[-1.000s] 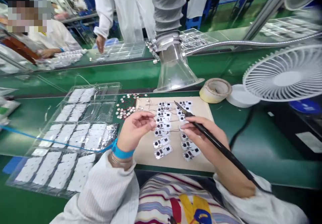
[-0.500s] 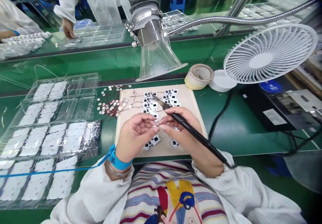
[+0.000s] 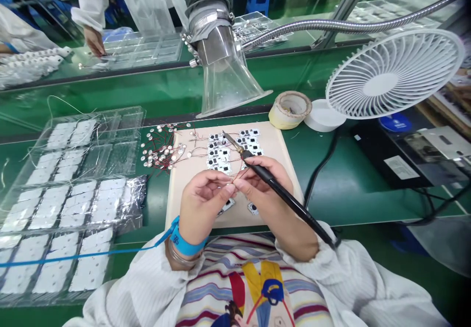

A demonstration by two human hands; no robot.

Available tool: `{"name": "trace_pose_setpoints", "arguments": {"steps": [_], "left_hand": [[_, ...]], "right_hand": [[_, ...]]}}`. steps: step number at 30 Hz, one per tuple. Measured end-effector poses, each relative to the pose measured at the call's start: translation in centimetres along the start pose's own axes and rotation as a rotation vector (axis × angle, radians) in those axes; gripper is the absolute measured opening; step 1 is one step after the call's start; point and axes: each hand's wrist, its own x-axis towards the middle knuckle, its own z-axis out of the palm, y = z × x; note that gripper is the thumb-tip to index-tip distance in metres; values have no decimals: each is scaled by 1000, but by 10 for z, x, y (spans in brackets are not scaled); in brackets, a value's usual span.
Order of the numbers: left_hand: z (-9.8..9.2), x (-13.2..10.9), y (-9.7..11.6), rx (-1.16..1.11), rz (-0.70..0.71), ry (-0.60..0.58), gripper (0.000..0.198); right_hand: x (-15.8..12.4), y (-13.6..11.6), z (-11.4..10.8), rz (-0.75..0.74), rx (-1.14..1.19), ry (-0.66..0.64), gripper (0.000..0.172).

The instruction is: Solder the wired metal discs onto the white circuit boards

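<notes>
My right hand is closed around a black soldering iron, its metal tip pointing up and left over the boards. The thumb and finger of that hand also pinch thin red wires. Fingertips of my left hand meet them, closed on the same wires; whatever small end sits there is mostly hidden. Beneath the hands lies a beige board bearing two columns of small white circuit boards. Left of these, a pile of small round discs with red wires spreads over the board's edge.
Clear plastic trays of white panels fill the left. A transparent extraction hood hangs ahead. Tape roll, white lid, fan and black box stand right. A co-worker's hand is across the divider.
My left hand has shifted slightly right, and its fingertips now meet those of my right hand more closely at the wires. The soldering iron stays in my right hand.
</notes>
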Motion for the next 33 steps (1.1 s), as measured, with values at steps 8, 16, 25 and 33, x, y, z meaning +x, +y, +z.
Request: {"name": "trace_pose_setpoints", "arguments": {"steps": [8, 16, 25, 33], "left_hand": [[-1, -4, 11, 242, 38, -2, 18], [-11, -8, 13, 333, 54, -81, 12], [-13, 1, 3, 346, 68, -142, 10], [-21, 0, 3, 516, 146, -172, 5]], "right_hand": [[0, 0, -2, 17, -14, -45, 35], [0, 1, -3, -17, 12, 24, 38], [-6, 6, 2, -59, 37, 5, 33], [-7, 13, 3, -119, -138, 38, 28]]}}
